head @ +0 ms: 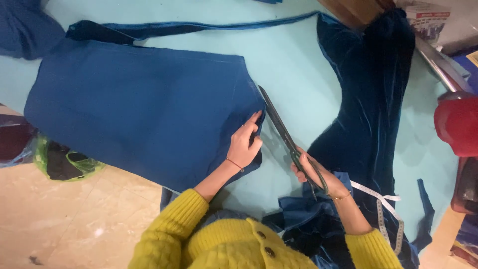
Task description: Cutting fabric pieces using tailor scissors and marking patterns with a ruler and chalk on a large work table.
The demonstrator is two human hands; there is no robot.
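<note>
Lying flat on the pale green bench (298,65), the folded blue fabric panel (139,109) fills the left and middle of the view, its right edge running down toward the person. It looks soft and limp, a light cloth that would likely slide or ripple unless pinned. The left hand (245,142) does this: fingers curled loosely, fingertips pressing the panel's right edge just beside the blades. To its right, long dark scissors (284,132) point away up the edge, blades nearly together. The right hand (318,177) is closed through the handles, gripping them. Farther right lies a darker velvet length (368,99), shinier and probably more slippery, with a white measuring tape (383,206) trailing across its lower end.
</note>
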